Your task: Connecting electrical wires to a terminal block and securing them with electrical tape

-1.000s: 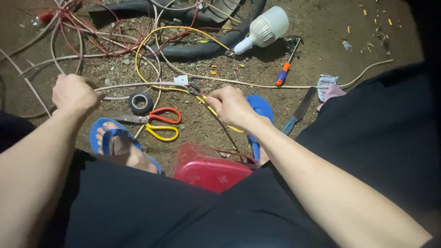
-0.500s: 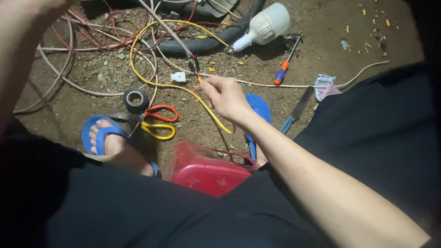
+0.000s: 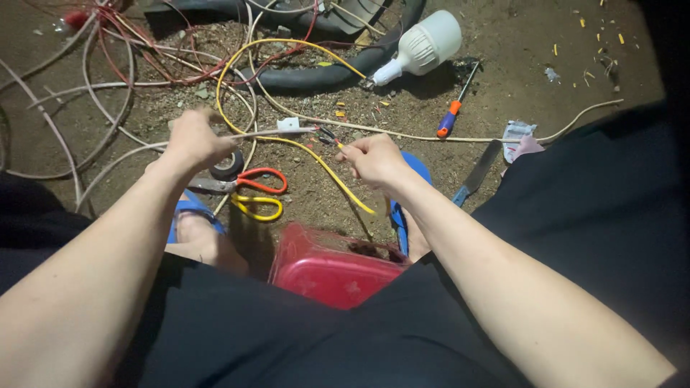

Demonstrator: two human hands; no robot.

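Note:
My left hand (image 3: pixel 192 138) is closed around a pale wire (image 3: pixel 269 132) that runs right toward a small white connector (image 3: pixel 289 126). My right hand (image 3: pixel 374 158) pinches the end of a yellow wire (image 3: pixel 327 169), which loops up over the dirt and also trails down toward my knees. The two hands are about a hand's width apart, with bare wire ends between them. Under the left hand lie scissors with red and yellow handles (image 3: pixel 253 190) and a roll of black tape (image 3: pixel 228 165), partly hidden by the hand.
A white bulb (image 3: pixel 424 47) and an orange-handled screwdriver (image 3: pixel 453 115) lie on the dirt at the back. A knife blade (image 3: pixel 478 171) lies at the right. A red plastic box (image 3: pixel 327 269) sits between my feet in blue sandals (image 3: pixel 188 212). Tangled red and white cables (image 3: pixel 108 65) cover the left.
My left hand came back down from the upper left and took hold of the pale wire beside the connector. My right hand stayed on the yellow wire's end.

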